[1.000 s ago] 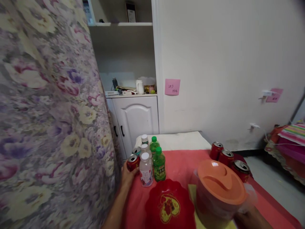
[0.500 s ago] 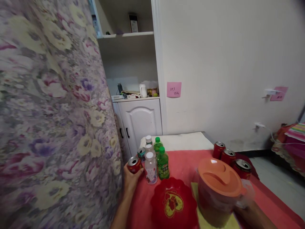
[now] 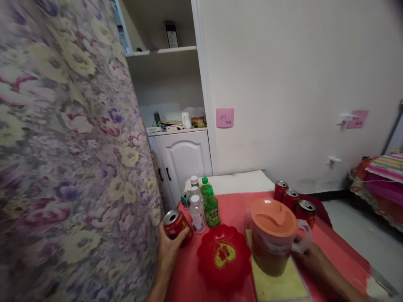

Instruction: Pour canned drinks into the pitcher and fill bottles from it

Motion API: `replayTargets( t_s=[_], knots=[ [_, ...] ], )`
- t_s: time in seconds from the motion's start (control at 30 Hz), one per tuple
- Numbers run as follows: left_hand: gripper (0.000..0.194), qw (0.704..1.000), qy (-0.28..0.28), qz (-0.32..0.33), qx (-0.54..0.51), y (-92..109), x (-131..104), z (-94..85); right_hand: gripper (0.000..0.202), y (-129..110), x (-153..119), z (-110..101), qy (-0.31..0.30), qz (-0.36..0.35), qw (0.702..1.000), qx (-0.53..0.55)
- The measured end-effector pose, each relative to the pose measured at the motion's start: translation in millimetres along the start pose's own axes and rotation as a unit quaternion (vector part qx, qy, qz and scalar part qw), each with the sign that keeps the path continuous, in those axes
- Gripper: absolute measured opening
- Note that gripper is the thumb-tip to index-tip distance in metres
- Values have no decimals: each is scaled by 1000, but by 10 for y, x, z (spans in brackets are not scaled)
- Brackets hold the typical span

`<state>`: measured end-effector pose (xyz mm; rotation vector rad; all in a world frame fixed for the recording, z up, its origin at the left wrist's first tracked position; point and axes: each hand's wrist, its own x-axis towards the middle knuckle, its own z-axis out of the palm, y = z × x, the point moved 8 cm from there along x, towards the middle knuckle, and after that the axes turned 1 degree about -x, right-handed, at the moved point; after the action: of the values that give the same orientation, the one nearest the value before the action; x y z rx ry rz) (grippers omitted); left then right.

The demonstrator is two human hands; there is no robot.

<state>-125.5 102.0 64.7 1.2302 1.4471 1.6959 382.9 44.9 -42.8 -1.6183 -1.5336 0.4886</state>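
My left hand (image 3: 170, 247) is wrapped round a red drink can (image 3: 178, 226), which leans to the left with its opened top showing. Close by stand white-capped clear bottles (image 3: 197, 216), green-capped bottles (image 3: 211, 209) and a small teal can (image 3: 185, 200). On the right, my right hand (image 3: 307, 251) grips the handle of a clear plastic pitcher (image 3: 272, 251). The pitcher has an orange lid (image 3: 273, 218) and brownish liquid in it, and it is over a yellow mat (image 3: 267, 285). Between my hands lies a red scalloped dish (image 3: 225, 268) with gold hearts.
Several items share the red cloth (image 3: 233, 205). Red cans (image 3: 290, 199) form a row behind the pitcher. A floral curtain (image 3: 78, 167) hangs close at my left, beside a white cabinet (image 3: 185, 157). The wall stands behind the table.
The red can in my left hand has come nearer and is more tilted. The pitcher appears farther from me and more of the yellow mat shows. The whole view has shifted slightly.
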Motion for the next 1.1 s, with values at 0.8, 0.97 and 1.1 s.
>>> replayTargets(
  t_s=[0.8,0.97,1.1],
  knots=[
    [85,971,-227,-24,-67,-334,-862,1059,41,-181,-115,-439,86,81,955,273],
    [85,957,-286,-18,-52,-299,-913,1144,47,-195,-164,-492,126,73,942,302],
    [86,957,-287,-23,-40,-245,-943,1171,42,-252,-147,-483,139,40,941,306]
  ],
)
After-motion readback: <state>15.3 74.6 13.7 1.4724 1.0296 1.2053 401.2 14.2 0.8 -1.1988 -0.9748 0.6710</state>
